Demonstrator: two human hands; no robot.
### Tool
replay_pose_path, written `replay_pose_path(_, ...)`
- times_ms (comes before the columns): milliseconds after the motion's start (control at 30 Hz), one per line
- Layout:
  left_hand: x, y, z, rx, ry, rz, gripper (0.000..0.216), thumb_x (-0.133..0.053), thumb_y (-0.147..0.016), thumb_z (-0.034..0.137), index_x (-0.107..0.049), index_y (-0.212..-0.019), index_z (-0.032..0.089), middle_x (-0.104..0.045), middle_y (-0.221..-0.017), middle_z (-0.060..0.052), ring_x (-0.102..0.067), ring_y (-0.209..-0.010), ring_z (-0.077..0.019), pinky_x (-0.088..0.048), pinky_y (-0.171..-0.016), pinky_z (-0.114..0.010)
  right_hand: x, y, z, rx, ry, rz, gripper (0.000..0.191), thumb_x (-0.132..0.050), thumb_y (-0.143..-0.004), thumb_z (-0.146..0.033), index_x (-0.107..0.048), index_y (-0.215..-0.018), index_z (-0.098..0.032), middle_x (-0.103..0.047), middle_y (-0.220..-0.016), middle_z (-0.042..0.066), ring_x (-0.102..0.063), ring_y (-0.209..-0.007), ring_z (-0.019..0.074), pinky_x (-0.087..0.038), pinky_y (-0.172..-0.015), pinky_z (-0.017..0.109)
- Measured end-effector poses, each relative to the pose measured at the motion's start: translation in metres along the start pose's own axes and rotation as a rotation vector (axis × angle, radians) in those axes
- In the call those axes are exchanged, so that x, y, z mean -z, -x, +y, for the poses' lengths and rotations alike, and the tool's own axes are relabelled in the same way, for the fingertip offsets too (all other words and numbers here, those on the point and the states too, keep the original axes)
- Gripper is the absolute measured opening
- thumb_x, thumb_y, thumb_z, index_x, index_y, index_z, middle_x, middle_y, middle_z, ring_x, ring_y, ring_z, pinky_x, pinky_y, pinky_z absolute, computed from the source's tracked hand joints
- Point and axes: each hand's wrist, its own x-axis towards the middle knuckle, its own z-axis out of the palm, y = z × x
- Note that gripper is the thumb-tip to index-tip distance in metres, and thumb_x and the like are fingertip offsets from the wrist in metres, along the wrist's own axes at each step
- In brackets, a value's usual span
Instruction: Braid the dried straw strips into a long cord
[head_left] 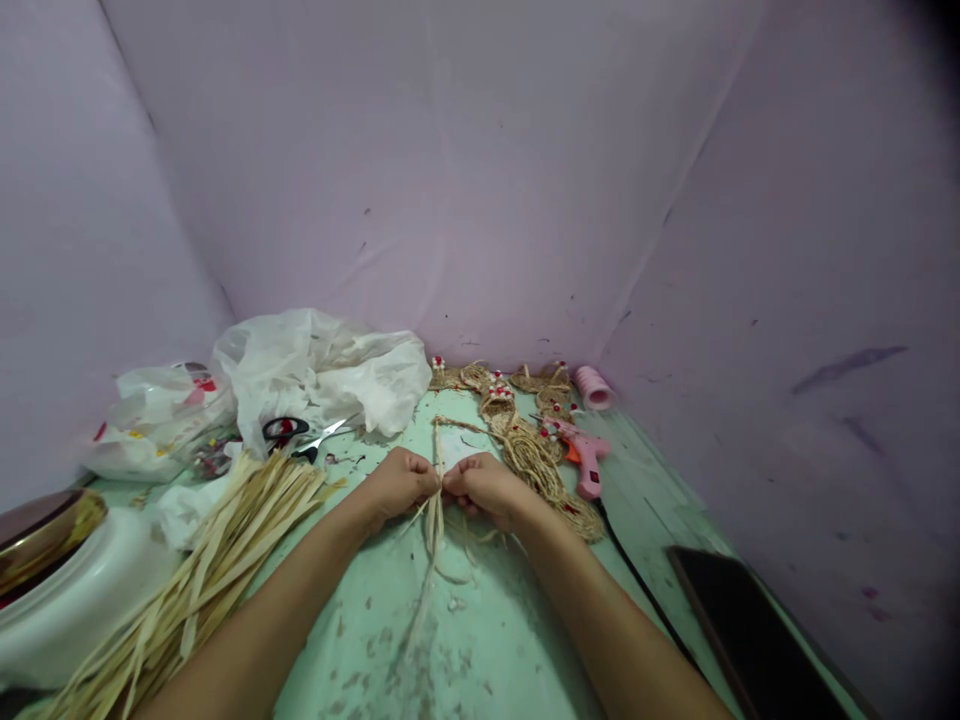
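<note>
My left hand [405, 480] and my right hand [484, 488] meet over the middle of the table, fingertips almost touching. Both pinch a pale braid of dried fibre [437, 445] from either side. Its finished part runs away from me, then bends right toward a heap of braided cord [534, 455]. Loose strands [433, 530] hang from the pinch toward me, and a thin one curls under my right hand. The exact crossing of the strands is hidden by my fingers.
Left lie long fibre strips [217, 560], scissors [285, 430], plastic bags [300, 360] and a white container [97, 590]. Right are a pink glue gun [589, 462] with a black cable, a pink spool [594, 388] and a dark flat device [757, 630]. Beaded woven pieces [496, 395] line the wall.
</note>
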Motion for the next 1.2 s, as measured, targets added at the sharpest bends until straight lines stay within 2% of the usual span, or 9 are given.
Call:
replay_pose_path(100,0.001,0.0,0.002,-0.069,-0.135,0.024,0.013,-0.046,-0.054,0.023,-0.042,-0.044,0.015,-0.024,-0.038,0.007,-0.017,-0.039,-0.0037,-0.01,-0.04,-0.021,0.002,-0.004,0.005,0.031,0.068,0.064,0.012,-0.05,-0.061,-0.008,-0.049,-0.049,-0.012,-0.043,-0.038,-0.005,-0.028,-0.03,0.0032,-0.02,-0.032,0.017)
replay_pose_path(200,0.002,0.0,0.005,-0.141,-0.252,0.051,0.016,-0.045,-0.053,0.02,-0.037,-0.039,0.015,-0.02,-0.04,0.006,-0.017,-0.043,-0.0042,-0.01,-0.042,-0.021,0.002,-0.004,0.007,0.054,0.037,0.064,0.012,-0.051,-0.061,-0.01,-0.049,-0.049,-0.013,-0.043,-0.037,-0.005,-0.028,-0.031,0.0033,-0.019,-0.033,0.018)
replay_pose_path(400,0.003,0.001,0.006,-0.174,-0.377,0.121,0.015,-0.045,-0.054,0.019,-0.044,-0.04,0.014,-0.022,-0.04,0.006,-0.019,-0.043,-0.005,-0.011,-0.042,-0.02,-0.002,-0.002,0.009,0.064,-0.069,0.025,0.011,-0.052,-0.063,-0.014,-0.052,-0.053,-0.012,-0.05,-0.044,-0.003,-0.029,-0.033,0.0029,-0.02,-0.035,0.017)
replay_pose_path(500,0.003,0.003,0.008,-0.102,-0.314,0.116,0.015,-0.047,-0.053,0.02,-0.044,-0.04,0.014,-0.023,-0.037,0.006,-0.019,-0.04,-0.0042,-0.011,-0.041,-0.021,0.001,-0.002,0.008,0.107,0.016,0.038,0.011,-0.052,-0.064,-0.016,-0.056,-0.055,-0.012,-0.048,-0.044,-0.003,-0.031,-0.035,0.0037,-0.024,-0.037,0.018)
replay_pose_path(633,0.003,0.005,0.008,0.046,-0.079,0.065,0.021,-0.05,-0.053,0.024,-0.037,-0.038,0.017,-0.026,-0.033,0.007,-0.018,-0.032,-0.0035,-0.01,-0.037,-0.021,0.01,0.005,0.002,0.257,0.273,0.22,0.01,-0.058,-0.06,-0.02,-0.062,-0.061,-0.012,-0.053,-0.05,-0.001,-0.04,-0.043,0.0053,-0.029,-0.042,0.017)
replay_pose_path(800,0.004,0.005,0.004,0.074,0.013,0.037,0.02,-0.051,-0.054,0.024,-0.038,-0.041,0.017,-0.028,-0.032,0.007,-0.017,-0.027,-0.0031,-0.007,-0.032,-0.021,0.013,0.01,-0.001,0.27,0.411,0.205,0.015,-0.06,-0.059,-0.026,-0.065,-0.064,-0.013,-0.057,-0.053,0.0,-0.045,-0.046,0.0068,-0.032,-0.044,0.017)
replay_pose_path(900,0.005,0.004,0.001,0.07,0.035,0.023,0.019,-0.051,-0.055,0.023,-0.038,-0.042,0.017,-0.028,-0.032,0.007,-0.017,-0.027,-0.003,-0.006,-0.032,-0.02,0.008,0.005,0.004,0.222,0.357,0.254,0.011,-0.056,-0.061,-0.019,-0.064,-0.067,-0.013,-0.057,-0.054,0.0,-0.046,-0.045,0.0068,-0.034,-0.044,0.017)
replay_pose_path(1100,0.004,0.004,0.001,0.047,0.059,0.006,0.019,-0.051,-0.054,0.023,-0.038,-0.042,0.016,-0.028,-0.032,0.007,-0.017,-0.028,-0.0026,-0.007,-0.031,-0.02,-0.004,0.001,0.005,0.102,0.045,0.09,0.008,-0.049,-0.066,-0.014,-0.057,-0.068,-0.012,-0.049,-0.048,-0.003,-0.042,-0.04,0.0067,-0.039,-0.04,0.018)
replay_pose_path(1200,0.004,0.003,0.001,0.057,0.073,0.013,0.015,-0.052,-0.053,0.022,-0.043,-0.044,0.015,-0.03,-0.032,0.007,-0.018,-0.028,-0.0027,-0.008,-0.031,-0.019,-0.002,0.003,0.005,0.113,0.037,0.052,0.006,-0.056,-0.063,-0.015,-0.054,-0.068,-0.013,-0.049,-0.049,-0.003,-0.043,-0.041,0.0068,-0.038,-0.04,0.018)
